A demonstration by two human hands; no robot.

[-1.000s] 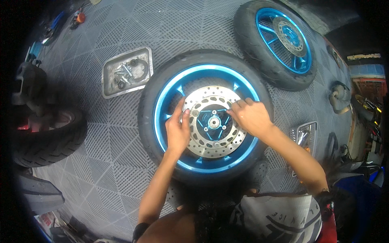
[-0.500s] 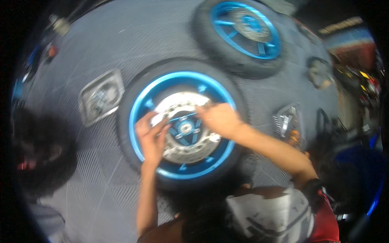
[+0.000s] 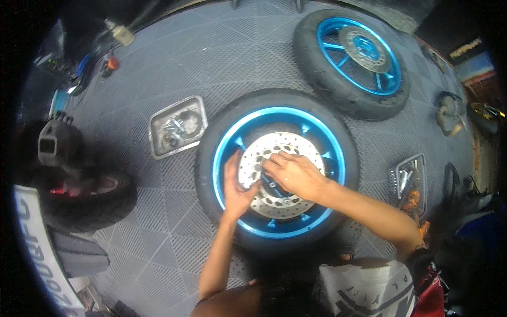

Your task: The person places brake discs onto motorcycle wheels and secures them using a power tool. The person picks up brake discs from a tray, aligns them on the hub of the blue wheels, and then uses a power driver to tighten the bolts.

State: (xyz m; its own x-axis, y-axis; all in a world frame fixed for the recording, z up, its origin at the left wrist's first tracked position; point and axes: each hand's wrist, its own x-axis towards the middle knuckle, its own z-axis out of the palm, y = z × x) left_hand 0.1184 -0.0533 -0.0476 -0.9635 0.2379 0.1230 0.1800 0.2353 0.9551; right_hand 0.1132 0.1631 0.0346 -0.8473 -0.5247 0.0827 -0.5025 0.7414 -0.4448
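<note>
Wheel (image 3: 279,110), blue rim, black tyre: laid flat on the ribbed grey floor (image 3: 158,211) in front of the person, drilled brake disc (image 3: 288,142) facing up.

Left grip (image 3: 237,185): bare hand, wide, thumb spread from the fingers, at the left side of the disc, thumb reaching toward the hub.
Right grip (image 3: 293,175): bare hand, fingers curled over the hub and covering part of it; whether they pinch anything cannot be told, the fingertips being hidden.

Hazards, judged:
– Small part lost. Likely cause: a fastener slipping from curled fingers at the hub and falling through the gaps between the spokes.
– Disc soiled. Cause: bare fingers on the braking face.
– Wheel shifting or rocking. Cause: pressing harder on one side, as nothing visible clamps it.
– Hardware spilled. Cause: an elbow or the tyre knocking the tray, which stands just beside it.

Containers:
– Tray (image 3: 174,106), shallow, metal, rectangular, left of the wheel. Holds loose metal hardware (image 3: 174,129), seemingly bolts, and a dark curved piece along its right side.
– Basket (image 3: 393,182), grey, slotted wall, right of the wheel. Holds silver metal pieces (image 3: 405,179) and an orange item (image 3: 413,199).
– Bottle (image 3: 122,35), pale, upper left, well apart; contents not visible.

Also present: second wheel (image 3: 364,48), blue-rimmed, beyond the first, disc up.
</note>
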